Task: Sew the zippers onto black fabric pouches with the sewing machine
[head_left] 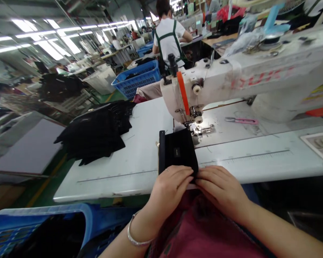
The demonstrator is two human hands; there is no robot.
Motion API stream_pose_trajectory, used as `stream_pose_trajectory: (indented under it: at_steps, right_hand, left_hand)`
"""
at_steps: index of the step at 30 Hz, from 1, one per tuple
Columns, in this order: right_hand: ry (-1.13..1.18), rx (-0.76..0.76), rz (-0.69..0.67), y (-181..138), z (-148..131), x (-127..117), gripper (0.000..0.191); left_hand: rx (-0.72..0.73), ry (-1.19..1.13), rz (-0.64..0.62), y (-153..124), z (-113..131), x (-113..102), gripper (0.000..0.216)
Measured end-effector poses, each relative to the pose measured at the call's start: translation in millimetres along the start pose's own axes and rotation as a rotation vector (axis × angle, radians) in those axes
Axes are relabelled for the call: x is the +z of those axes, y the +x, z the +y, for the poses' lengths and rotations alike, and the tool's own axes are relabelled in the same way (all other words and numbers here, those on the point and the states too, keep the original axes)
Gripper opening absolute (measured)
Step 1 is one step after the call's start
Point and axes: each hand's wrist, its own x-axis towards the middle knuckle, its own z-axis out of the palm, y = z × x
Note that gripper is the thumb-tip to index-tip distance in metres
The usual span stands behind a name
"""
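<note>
A black fabric pouch with a small label and a zipper along its left side lies on the sewing table, its far right corner by the presser foot of a white sewing machine. My left hand rests over the pouch's near edge, fingers closed on it. My right hand grips the near right corner, fingertips close to those of the left. The fingers hide the pouch's near edge.
A stack of black fabric pieces lies on the white table at left. Pink thread snips lie beneath the machine arm. A blue crate stands at lower left, another blue basket beyond the table. A person works ahead.
</note>
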Motion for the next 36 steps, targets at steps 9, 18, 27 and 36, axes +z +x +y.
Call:
stream_pose_trajectory:
  at_steps: [9, 18, 27, 36]
  right_hand:
    - [-0.013, -0.031, 0.083, -5, -2, -3, 0.020]
    - [-0.051, -0.019, 0.070, -17, 1, -9, 0.022]
    - [-0.062, -0.015, 0.096, -14, 0, -4, 0.021]
    - [-0.032, 0.005, 0.070, -19, 1, -6, 0.020]
  left_hand:
    - [0.205, 0.129, 0.002, -3, 1, 4, 0.023]
    - [0.173, 0.056, -0.068, -6, -7, 6, 0.025]
    - [0.113, -0.037, -0.047, -3, -3, 3, 0.024]
    - [0.195, 0.119, -0.118, -9, -4, 4, 0.021]
